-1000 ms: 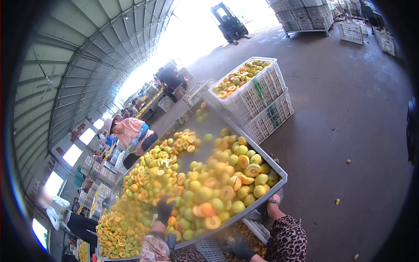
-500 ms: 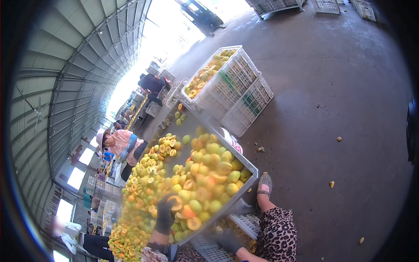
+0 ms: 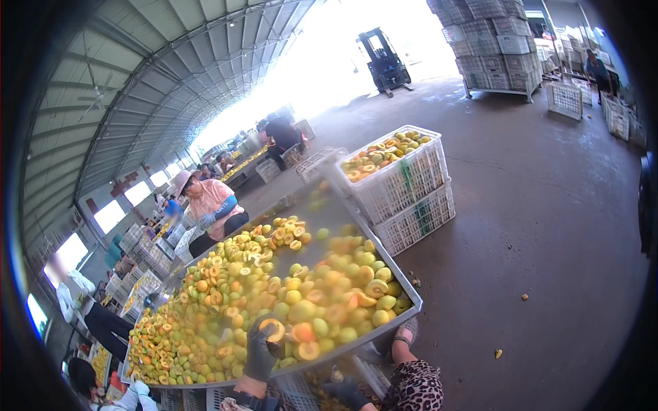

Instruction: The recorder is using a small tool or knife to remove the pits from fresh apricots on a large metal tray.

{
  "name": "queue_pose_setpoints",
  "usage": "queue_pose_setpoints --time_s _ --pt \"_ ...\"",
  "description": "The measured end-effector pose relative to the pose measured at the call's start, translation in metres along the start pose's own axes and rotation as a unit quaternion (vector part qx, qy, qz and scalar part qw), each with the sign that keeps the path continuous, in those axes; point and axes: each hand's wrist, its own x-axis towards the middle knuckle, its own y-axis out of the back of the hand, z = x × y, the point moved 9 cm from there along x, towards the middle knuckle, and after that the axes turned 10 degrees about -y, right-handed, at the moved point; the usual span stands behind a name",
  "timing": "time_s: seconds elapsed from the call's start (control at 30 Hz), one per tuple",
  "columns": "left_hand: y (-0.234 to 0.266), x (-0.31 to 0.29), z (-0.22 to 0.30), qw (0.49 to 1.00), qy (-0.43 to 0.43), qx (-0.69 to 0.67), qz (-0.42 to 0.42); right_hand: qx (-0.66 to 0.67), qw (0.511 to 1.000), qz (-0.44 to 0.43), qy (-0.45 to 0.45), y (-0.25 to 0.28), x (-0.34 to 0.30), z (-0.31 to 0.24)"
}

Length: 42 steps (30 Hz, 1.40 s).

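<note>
- Hands apart: the grey-gloved left hand [image 3: 260, 352] pinches an orange-yellow halved fruit [image 3: 273, 329], absent from its grip one second ago; one piece seems singled out.
- Fruit half: over the grey metal desk [image 3: 315, 253], near edge.
- Dark-gloved right hand [image 3: 347, 393]: below that edge, grip unclear.

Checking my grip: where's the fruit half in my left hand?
In the head view, the fruit half is low, left of centre, in your left hand, near the metal table's front edge; your right hand is lower right.
</note>
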Motion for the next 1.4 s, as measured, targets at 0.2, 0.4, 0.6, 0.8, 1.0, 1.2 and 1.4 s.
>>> queue_pose_setpoints --time_s 0.2,0.4,0.6,0.8,1.0,1.2,1.4 --pt "0.052 -0.042 0.022 0.997 -0.008 -0.058 0.044 0.109 0.99 0.015 0.085 -0.023 -0.012 -0.039" --pt "0.098 -0.076 0.002 0.973 0.006 -0.222 0.069 -0.116 0.985 0.123 0.02 -0.04 -0.058 -0.062" --pt "0.107 -0.106 -0.015 0.999 -0.048 -0.004 -0.019 -0.043 0.987 0.141 0.057 -0.073 -0.095 -0.115" --pt "0.083 -0.122 -0.001 0.998 -0.061 0.014 -0.026 -0.16 0.954 0.155 0.202 -0.119 -0.113 -0.19" --pt "0.066 -0.124 0.01 0.962 0.039 -0.269 -0.033 -0.28 0.932 0.176 0.149 -0.138 -0.108 -0.183" --pt "0.054 -0.133 0.005 0.96 0.078 -0.266 -0.043 -0.244 0.929 0.207 0.186 -0.135 -0.122 -0.198" --pt "0.039 -0.132 -0.003 0.962 0.083 -0.25 -0.071 -0.239 0.928 0.245 0.145 -0.123 -0.132 -0.195"
